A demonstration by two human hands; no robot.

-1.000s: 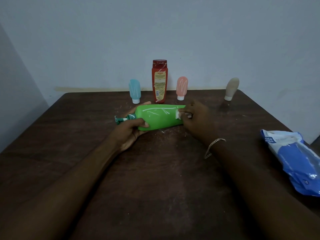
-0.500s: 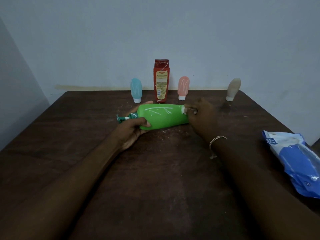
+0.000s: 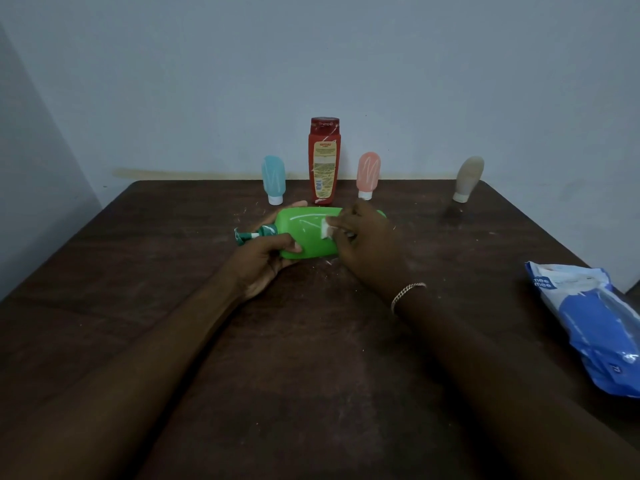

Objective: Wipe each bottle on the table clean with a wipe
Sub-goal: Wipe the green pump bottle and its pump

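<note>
— How far along am I?

— Early, by my judgement. You have the green bottle [image 3: 304, 233] lying on its side in the middle of the counter [image 3: 311, 375], pump end to the left, with white streaks across its upper face. The red bottle [image 3: 323, 161], blue bottle [image 3: 273, 180] and pink bottle [image 3: 368, 174] stand at the far edge, streaked too, so they look unwiped. The beige bottle [image 3: 467, 178], far right, is too dim to tell.

— And my grips?

— Your left grip [image 3: 263, 261] curls round the green bottle's neck end, thumb on its near side. Your right grip [image 3: 367, 244] pinches the small white wipe [image 3: 327, 232] against the bottle's body, fingers bunched. The wipe pack [image 3: 595, 323] lies near right, well apart.
</note>
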